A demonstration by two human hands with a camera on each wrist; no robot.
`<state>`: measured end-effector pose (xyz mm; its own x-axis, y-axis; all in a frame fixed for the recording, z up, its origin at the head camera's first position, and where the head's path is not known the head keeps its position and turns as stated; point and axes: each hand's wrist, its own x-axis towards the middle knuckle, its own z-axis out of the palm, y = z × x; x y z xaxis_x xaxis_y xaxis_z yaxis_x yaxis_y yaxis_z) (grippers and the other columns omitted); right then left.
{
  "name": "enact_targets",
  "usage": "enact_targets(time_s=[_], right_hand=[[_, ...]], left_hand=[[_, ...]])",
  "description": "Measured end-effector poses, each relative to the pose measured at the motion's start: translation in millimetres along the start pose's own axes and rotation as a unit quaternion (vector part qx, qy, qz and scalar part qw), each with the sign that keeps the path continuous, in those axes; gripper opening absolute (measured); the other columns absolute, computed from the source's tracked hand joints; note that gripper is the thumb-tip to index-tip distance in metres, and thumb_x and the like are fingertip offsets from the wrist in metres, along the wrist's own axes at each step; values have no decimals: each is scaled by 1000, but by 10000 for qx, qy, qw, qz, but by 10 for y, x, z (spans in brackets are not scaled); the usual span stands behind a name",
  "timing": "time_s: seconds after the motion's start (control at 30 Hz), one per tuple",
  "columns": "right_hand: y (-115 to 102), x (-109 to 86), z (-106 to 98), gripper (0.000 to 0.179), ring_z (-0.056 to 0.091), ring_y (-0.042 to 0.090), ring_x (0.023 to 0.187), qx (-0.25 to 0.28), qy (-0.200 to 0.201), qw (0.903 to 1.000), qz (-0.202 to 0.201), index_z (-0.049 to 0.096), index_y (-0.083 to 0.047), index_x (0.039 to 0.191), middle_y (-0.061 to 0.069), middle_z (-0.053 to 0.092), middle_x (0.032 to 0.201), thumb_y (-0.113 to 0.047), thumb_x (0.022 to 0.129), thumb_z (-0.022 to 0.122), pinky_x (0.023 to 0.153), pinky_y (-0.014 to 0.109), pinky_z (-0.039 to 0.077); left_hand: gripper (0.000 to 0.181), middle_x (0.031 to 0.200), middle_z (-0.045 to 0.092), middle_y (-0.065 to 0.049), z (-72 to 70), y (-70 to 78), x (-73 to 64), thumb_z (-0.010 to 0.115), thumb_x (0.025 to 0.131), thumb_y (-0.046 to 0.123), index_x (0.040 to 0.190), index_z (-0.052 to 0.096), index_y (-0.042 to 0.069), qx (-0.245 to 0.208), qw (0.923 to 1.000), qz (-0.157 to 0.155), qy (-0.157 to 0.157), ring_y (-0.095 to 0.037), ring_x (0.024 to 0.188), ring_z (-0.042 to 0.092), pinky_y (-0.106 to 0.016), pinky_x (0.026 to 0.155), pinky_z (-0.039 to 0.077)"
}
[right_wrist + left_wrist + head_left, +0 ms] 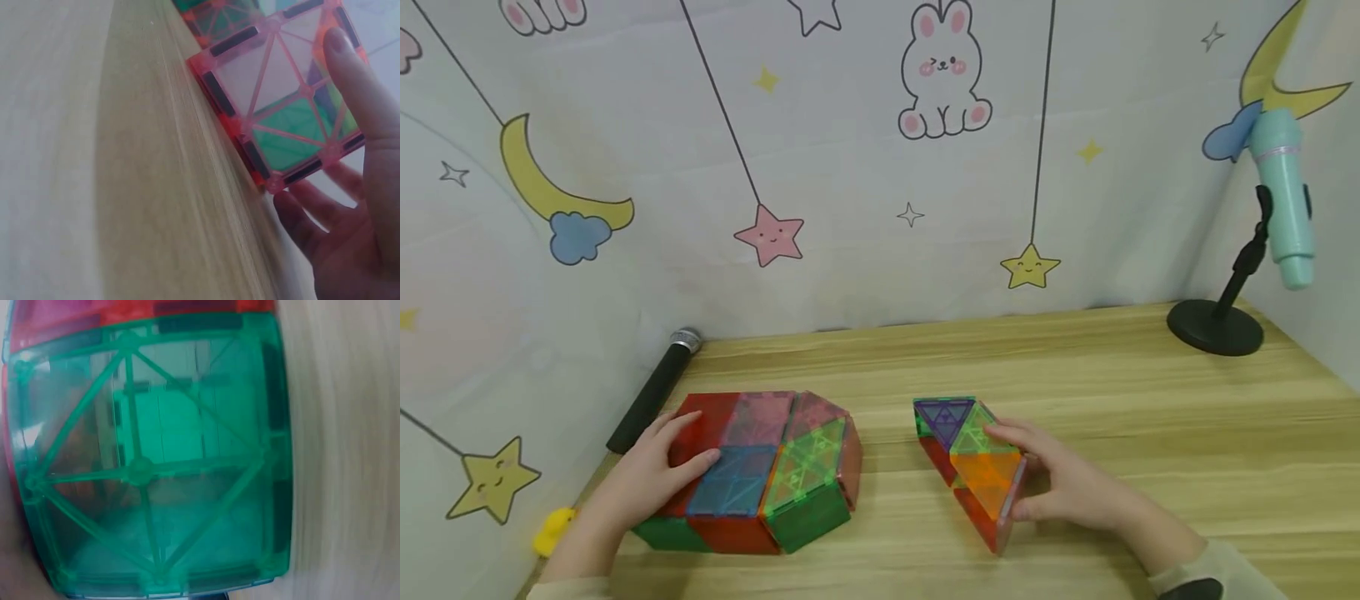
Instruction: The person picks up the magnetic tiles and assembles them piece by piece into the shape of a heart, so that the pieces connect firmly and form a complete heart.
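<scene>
On the left of the head view, my left hand (658, 467) rests over a wide block of see-through magnetic tiles (748, 475), fingers on its red top and thumb by the blue tile (733, 483). Close up in the left wrist view is a green square tile (162, 469) from the block's side. My right hand (1067, 483) holds the right end of a smaller magnetic-tile shape (985, 475) with purple, green, orange and red pieces. The right wrist view shows the thumb and fingers about its pink square tile (275, 94). A gap separates the two shapes.
A black microphone (658, 387) lies behind the block. At the back right, a mint microphone (1285, 200) stands on a black round-based stand (1215, 327). Something small and yellow (553, 532) sits by the left forearm. A patterned cloth (865, 167) hangs behind the wooden table (1150, 417).
</scene>
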<state>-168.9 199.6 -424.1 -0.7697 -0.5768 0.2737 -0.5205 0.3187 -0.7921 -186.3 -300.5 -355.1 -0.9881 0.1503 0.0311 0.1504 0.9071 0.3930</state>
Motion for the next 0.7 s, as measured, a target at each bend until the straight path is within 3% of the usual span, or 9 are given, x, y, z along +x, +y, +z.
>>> enact_targets(time_s=[0.23,0.37,0.5,0.7], right_hand=[[32,18,-5,84,45,19,117,-85,92,9999,-116,36,-20,145,17,33,144,-17,73,80,88,31,45],[40,65,-10,83,44,27,120,-172,127,9998,16,37,-22,144,15,35,144,-20,74,80,91,33,43],[45,147,-18,78,40,35,122,-69,61,9995,292,36,-23,144,13,33,145,-23,78,77,94,42,40],[101,299,-32,80,41,38,121,108,-55,9994,318,32,-22,146,17,31,146,-21,79,76,93,54,37]], left_hand=[[72,146,30,-22,138,216,-5,66,82,50,136,47,8,-374,9954,879,-28,-48,126,33,-65,92,32],[66,145,35,-15,223,311,-4,69,80,50,133,51,15,-474,9902,1314,-50,-43,126,37,-63,92,35],[65,146,36,-10,291,395,34,70,79,50,133,52,20,-558,9861,1556,-146,-39,127,38,-60,93,37],[67,148,33,-6,354,553,128,69,78,53,135,51,23,-553,9823,1747,-383,-35,129,37,-58,94,37]])
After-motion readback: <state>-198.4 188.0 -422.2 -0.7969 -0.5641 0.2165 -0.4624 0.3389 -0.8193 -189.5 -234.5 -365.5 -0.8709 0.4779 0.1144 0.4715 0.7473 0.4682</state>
